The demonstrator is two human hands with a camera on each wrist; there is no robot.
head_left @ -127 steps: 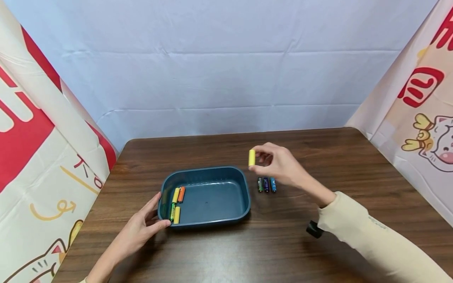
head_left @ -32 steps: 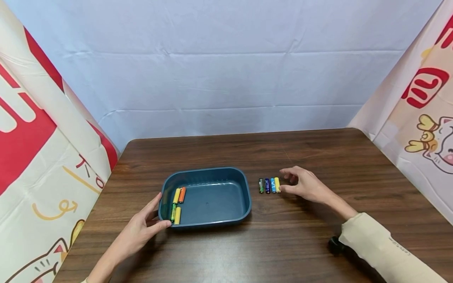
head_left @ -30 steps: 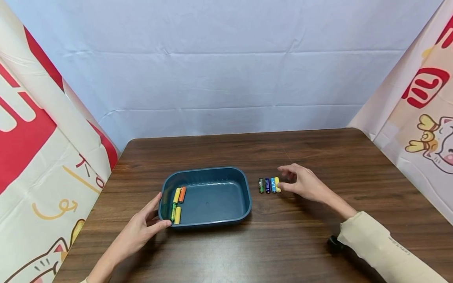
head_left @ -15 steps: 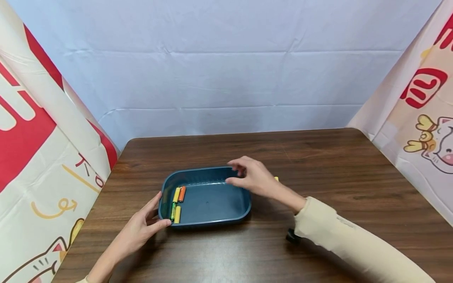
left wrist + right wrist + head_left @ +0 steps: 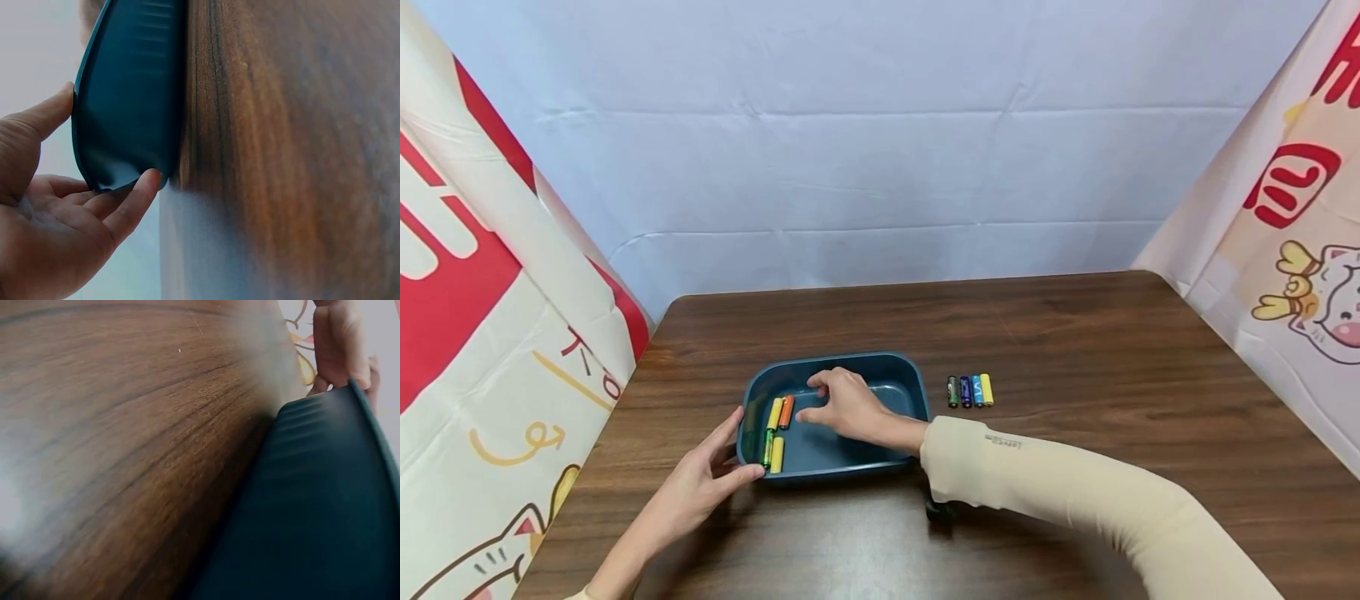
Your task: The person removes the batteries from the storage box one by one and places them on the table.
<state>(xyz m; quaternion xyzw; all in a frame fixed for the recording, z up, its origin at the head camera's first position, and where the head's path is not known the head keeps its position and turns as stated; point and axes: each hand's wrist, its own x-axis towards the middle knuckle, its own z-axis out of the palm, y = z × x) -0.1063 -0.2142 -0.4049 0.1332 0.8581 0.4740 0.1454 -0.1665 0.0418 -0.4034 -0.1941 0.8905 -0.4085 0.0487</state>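
Head view: right hand [image 5: 848, 407] partly hides the tray [image 5: 829, 452].

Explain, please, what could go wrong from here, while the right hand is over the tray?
If the right hand takes the orange battery, it might nudge the yellow battery close beside it. If the right sleeve swings toward the four batteries on the table, it might set one rolling, as they are round. The left hand grips the tray at one end; a pull there could slide it.
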